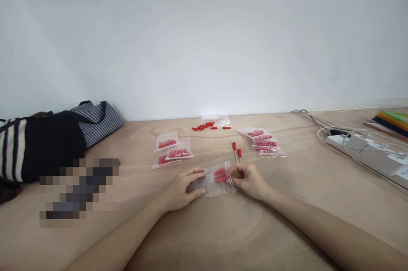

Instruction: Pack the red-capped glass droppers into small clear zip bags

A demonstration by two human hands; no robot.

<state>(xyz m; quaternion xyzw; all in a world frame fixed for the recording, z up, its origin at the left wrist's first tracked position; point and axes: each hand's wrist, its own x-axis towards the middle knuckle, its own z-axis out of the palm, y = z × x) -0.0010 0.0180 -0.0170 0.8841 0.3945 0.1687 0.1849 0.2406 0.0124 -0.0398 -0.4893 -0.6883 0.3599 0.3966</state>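
Observation:
A clear zip bag (212,187) lies between my hands, with a few red-capped glass droppers (220,175) inside. My left hand (185,188) rests at the bag's closed left end, thumb and fingers apart around it. At the bag's right, open-looking end, my right hand (250,179) has its thumb and fingers pinched together at the red-striped edge. Two loose droppers (239,153) lie just beyond my right hand. Filled bags of red-capped droppers are spread at the left (178,152) and stacked at the right (267,143).
More loose red-capped droppers (204,126) and bags (216,119) lie by the wall. A black bag (51,143) and a striped bag (98,122) are at left. At right are a power strip (369,156), cables and coloured sheets (390,122).

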